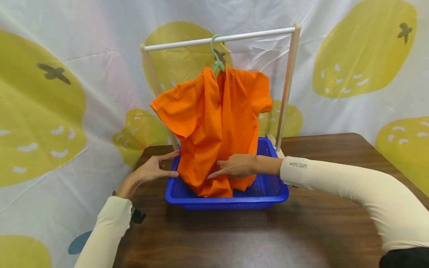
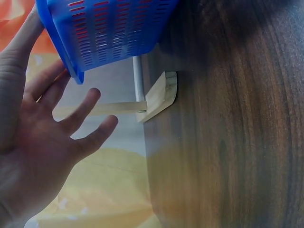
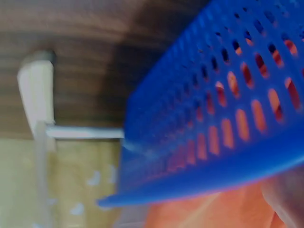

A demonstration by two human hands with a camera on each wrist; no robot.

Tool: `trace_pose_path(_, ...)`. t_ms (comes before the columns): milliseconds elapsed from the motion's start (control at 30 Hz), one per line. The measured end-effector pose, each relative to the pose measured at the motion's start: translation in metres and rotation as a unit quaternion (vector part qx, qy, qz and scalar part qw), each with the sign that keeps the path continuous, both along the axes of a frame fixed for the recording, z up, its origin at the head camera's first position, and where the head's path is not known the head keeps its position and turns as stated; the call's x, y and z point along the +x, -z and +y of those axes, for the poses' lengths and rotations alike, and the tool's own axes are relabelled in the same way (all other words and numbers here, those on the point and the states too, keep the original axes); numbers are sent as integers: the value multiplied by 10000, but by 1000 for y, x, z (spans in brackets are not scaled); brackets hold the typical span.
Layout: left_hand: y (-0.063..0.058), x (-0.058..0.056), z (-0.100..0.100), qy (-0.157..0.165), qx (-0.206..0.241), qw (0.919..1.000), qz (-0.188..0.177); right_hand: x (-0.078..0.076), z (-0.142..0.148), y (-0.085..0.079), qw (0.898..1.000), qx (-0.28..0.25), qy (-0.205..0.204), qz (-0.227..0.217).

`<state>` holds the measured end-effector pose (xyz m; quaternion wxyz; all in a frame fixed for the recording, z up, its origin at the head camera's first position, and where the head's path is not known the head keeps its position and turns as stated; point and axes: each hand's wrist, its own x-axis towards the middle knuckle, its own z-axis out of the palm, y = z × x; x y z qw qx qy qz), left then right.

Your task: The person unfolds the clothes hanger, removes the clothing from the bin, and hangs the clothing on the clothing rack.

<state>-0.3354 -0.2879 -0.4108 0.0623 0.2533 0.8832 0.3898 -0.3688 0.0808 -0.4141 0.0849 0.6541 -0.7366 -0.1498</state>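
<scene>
An orange short-sleeved shirt (image 1: 207, 111) hangs from a green hanger (image 1: 218, 65), its lower end bunched inside a blue plastic basket (image 1: 228, 201). At the basket's left side, my left hand (image 1: 151, 171) has its thumb and fingers spread, the thumb tip by the rim and the shirt's edge. In the left wrist view the fingers of that hand (image 2: 47, 118) are splayed beside the basket wall (image 2: 109, 33). My right hand (image 1: 239, 165) reaches over the basket against the shirt front, thumb and index finger extended. Only a blurred bit of that hand (image 3: 287, 194) appears in the right wrist view.
The hanger hooks over the white bar (image 1: 254, 35) of a rack with wooden posts (image 1: 289, 85). Its wooden foot (image 2: 159, 95) stands on the brown table (image 1: 241, 238), behind the basket. A curtain with yellow fruit prints (image 1: 365, 48) hangs behind.
</scene>
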Motion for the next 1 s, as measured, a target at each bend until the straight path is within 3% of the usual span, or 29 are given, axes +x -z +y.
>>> trace_pose_path(100, 0, -1, 0, 6, 60, 10000, -28, 5, -12, 0, 9977, 562, 41, 366)
trace_pose_path(200, 1, 0, 1, -8, 58, 10000, -71, 7, -19, 4, 9968, 709, 362, -24)
trace_pose_path(333, 1, 0, 1, -76, -25, 9999, -98, 6, -19, 7, 9936, 487, 709, -735)
trace_pose_path(433, 1, 0, 0, -96, -6, 9999, -129, 4, -17, 6, 9909, 346, 849, -988)
trace_pose_path(700, -1, 1, 0, 9, -42, 10000, 5, 0, -8, -1, 9906, 180, 731, -1144)
trace_pose_path(800, -1, 1, 0, -12, -69, 10000, 37, -3, -6, -9, 9880, 89, 988, -1186)
trace_pose_path(1000, -3, 3, 0, -12, -74, 9999, 95, -12, -6, -33, 9755, -892, 1580, -1245)
